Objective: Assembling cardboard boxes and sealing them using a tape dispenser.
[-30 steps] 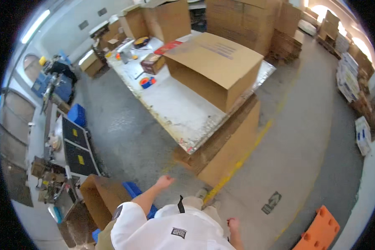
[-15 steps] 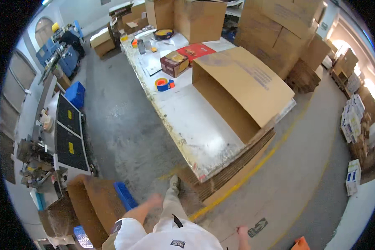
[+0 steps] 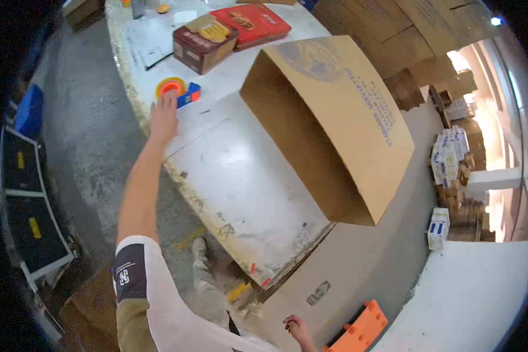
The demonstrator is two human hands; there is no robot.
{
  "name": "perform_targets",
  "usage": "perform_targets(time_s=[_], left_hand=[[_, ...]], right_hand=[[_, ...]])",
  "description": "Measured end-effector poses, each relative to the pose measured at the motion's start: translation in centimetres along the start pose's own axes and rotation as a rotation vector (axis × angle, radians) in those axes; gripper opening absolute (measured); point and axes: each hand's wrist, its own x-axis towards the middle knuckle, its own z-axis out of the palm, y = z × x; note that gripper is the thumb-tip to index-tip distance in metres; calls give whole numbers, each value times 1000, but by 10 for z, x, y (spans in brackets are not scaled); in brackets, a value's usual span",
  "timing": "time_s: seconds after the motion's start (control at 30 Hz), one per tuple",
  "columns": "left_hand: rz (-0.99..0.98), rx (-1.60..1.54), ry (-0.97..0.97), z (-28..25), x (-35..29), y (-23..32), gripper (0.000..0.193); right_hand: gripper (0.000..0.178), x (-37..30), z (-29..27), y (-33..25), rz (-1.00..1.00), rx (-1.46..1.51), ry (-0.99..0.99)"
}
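On the white worktable, a tape dispenser in blue and orange holds a yellow-orange roll. My left hand reaches over the table edge, fingers stretched out over the near side of the roll; whether they press on it I cannot tell. Low in the picture, beside my body, hangs my right hand. Its fingers are loosely bent and apart, with nothing seen in them. A large brown carton lies on its side to the right of the dispenser, its open end toward the left.
Behind the dispenser sit a brown printed box and a flat red box. Large cartons stand beyond the table. An orange plastic piece is at lower right. Black-panelled equipment stands at left.
I have come closer to the table, and the view has turned. My left arm has risen from beside my body and stretched forward to the tape dispenser. My right hand remains low.
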Motion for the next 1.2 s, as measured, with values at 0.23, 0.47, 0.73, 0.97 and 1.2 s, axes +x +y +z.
perform_targets(time_s=[0.23, 0.47, 0.73, 0.97, 1.2], left_hand=[[-188, -226, -151, 14, 19, 51, 29], [-329, -503, -295, -107, -200, 136, 43], [-878, -1264, -534, -286, -495, 390, 27], [-1095, -1526, -997, -346, -584, 613, 28], [-786, -1507, -1395, -318, -581, 699, 35]], right_hand=[[23, 2, -35, 56, -58, 106, 116], [28, 35, -52, 54, -177, 94, 96], [56, 71, -109, 22, -657, 192, -228], [56, 46, -204, 126, -655, 337, -287], [54, 75, -303, 176, -660, 489, -160]])
